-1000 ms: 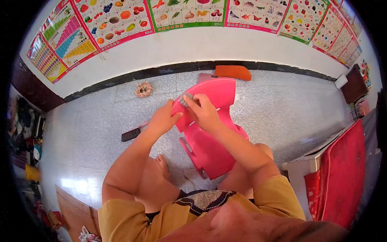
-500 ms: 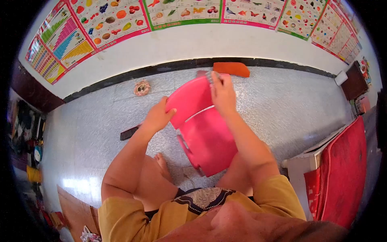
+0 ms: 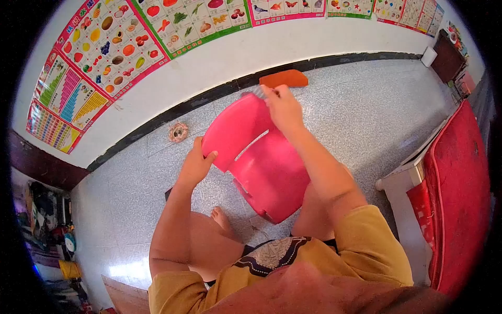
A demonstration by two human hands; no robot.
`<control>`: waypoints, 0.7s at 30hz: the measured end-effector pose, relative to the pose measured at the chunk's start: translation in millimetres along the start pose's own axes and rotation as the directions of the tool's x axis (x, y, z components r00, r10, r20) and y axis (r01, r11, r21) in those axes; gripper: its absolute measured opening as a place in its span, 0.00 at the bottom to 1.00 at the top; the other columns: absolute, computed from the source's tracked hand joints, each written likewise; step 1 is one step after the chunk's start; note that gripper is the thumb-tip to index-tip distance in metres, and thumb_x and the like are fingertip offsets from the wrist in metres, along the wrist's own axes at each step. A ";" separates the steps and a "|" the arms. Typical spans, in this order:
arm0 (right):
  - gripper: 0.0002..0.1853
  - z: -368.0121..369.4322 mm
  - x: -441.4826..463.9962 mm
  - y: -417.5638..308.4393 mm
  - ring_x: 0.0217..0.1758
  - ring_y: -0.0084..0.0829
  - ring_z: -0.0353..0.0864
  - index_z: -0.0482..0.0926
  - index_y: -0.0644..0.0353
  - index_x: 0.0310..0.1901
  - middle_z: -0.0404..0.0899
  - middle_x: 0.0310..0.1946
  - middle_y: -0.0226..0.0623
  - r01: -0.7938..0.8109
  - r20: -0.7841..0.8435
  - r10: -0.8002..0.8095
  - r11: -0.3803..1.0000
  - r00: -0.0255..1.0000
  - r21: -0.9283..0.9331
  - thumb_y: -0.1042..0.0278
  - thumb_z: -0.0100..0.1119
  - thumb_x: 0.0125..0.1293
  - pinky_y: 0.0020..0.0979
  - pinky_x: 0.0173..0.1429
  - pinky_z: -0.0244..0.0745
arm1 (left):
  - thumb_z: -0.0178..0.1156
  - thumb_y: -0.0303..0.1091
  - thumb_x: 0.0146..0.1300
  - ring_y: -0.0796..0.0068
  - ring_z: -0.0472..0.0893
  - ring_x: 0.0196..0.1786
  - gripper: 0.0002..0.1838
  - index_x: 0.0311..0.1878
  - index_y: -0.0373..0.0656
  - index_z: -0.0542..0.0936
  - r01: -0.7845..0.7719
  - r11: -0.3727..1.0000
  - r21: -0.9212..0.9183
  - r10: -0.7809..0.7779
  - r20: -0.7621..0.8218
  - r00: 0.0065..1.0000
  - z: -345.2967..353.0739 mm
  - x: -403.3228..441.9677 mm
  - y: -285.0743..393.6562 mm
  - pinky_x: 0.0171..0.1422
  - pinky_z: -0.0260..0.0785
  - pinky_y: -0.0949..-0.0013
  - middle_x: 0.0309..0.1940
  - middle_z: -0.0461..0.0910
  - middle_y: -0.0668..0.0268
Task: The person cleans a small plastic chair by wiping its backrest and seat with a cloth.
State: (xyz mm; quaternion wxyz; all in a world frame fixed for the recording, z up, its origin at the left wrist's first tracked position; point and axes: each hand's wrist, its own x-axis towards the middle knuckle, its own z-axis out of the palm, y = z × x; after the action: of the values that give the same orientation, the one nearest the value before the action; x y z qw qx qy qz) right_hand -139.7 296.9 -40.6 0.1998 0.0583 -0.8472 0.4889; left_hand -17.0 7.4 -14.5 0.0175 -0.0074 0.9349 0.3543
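Observation:
A pink plastic chair [image 3: 272, 167] stands tilted between my knees, its slotted back towards the wall. My left hand [image 3: 196, 165] grips the left edge of the chair back, thumb on the near face and fingers behind. At the top right edge of the back, my right hand [image 3: 282, 107] is closed around a small grey thing [image 3: 259, 92] pressed against the rim; it is blurred and its kind is unclear. A dark brush [image 3: 168, 194] on the floor is mostly hidden behind my left forearm.
An orange curved panel [image 3: 285, 79] lies by the wall. A round patterned ring [image 3: 178, 132] is on the floor to the left. At right stands a white piece of furniture with a red pad [image 3: 460, 193]. Picture posters [image 3: 110, 47] cover the wall.
My view has turned, so the room appears shifted and rotated. My left hand stays on the chair back; my right hand stays at its upper edge with the grey thing. The brush became mostly hidden.

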 end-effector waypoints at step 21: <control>0.22 40.5 -15.5 5.3 0.49 0.48 0.83 0.74 0.46 0.69 0.78 0.47 0.43 0.313 0.171 -0.279 0.924 0.945 -0.220 0.62 0.60 0.74 0.50 0.48 0.81 | 0.67 0.37 0.70 0.36 0.84 0.58 0.32 0.71 0.39 0.62 -0.041 0.997 -0.070 0.040 -0.025 0.999 11.2 3.1 -16.3 0.61 0.75 0.46 0.54 0.83 0.36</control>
State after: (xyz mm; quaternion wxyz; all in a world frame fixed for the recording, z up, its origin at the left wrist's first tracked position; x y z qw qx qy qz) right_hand -138.5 263.6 -68.9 0.2186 0.1942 -0.8938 0.3400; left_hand -19.3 2.7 -33.7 -0.0011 0.0067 0.9220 0.3872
